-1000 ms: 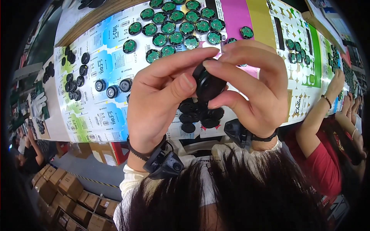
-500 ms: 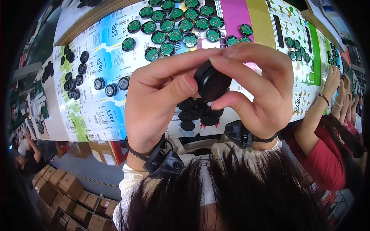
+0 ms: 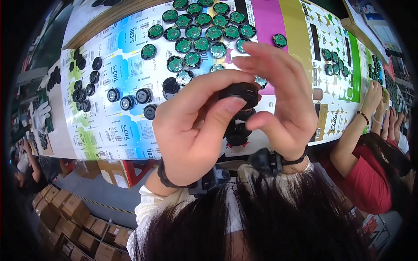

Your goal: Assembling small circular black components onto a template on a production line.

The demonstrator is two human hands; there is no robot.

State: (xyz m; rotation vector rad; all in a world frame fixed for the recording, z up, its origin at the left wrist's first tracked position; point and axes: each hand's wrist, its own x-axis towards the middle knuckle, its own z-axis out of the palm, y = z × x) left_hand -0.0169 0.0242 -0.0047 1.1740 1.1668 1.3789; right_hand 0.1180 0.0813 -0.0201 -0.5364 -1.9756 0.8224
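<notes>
Between the thumb and fingers of my left hand (image 3: 188, 124) is a round black housing (image 3: 239, 92), tilted so its rim shows. My right hand (image 3: 289, 102) is just right of it, fingers apart and curved, the thumb a little below the housing; it appears to hold nothing. Partly hidden under my hands, several black round parts (image 3: 237, 138) lie on the table. Beyond my hands spreads a group of round black housings with green circuit boards (image 3: 203, 20). To the left sit several finished-looking black round units (image 3: 126, 102) with ringed faces.
Printed cardboard sheets (image 3: 104, 126) cover the table. More black round parts (image 3: 81, 93) stand at the left. A wooden edge (image 3: 93, 28) borders the far left. At the right, a person in a red sleeve (image 3: 368, 182) works beside more green boards (image 3: 335, 63). Cardboard boxes (image 3: 74, 209) are stacked at lower left.
The black housing has turned from showing its flat dark face to showing its rim. My right fingers have let go of it and spread apart. My left hand keeps its hold.
</notes>
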